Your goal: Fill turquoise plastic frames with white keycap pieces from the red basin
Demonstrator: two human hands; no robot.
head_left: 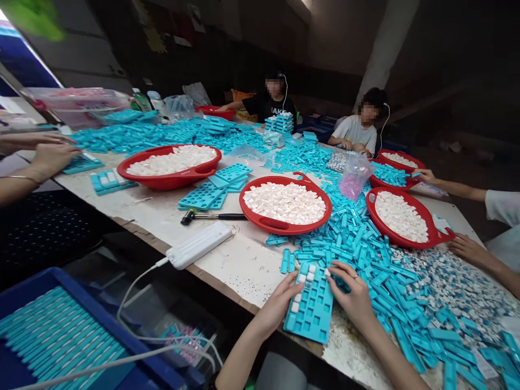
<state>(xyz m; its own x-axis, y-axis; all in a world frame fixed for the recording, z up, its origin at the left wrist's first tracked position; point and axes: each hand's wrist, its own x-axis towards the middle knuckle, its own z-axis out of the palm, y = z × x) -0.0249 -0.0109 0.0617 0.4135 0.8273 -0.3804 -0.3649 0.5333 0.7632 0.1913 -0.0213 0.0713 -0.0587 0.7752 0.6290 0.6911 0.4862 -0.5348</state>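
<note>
The left hand is gripping the left side of a turquoise tray, which is lying between both hands at the table's near edge. The right hand is pinching a small white cap between thumb and finger at the tray's upper right corner. More white caps are sitting in slots beside the left thumb. Just beyond the hands, a red basket is holding heaped white pieces, and loose turquoise parts are spreading past the right hand.
</note>
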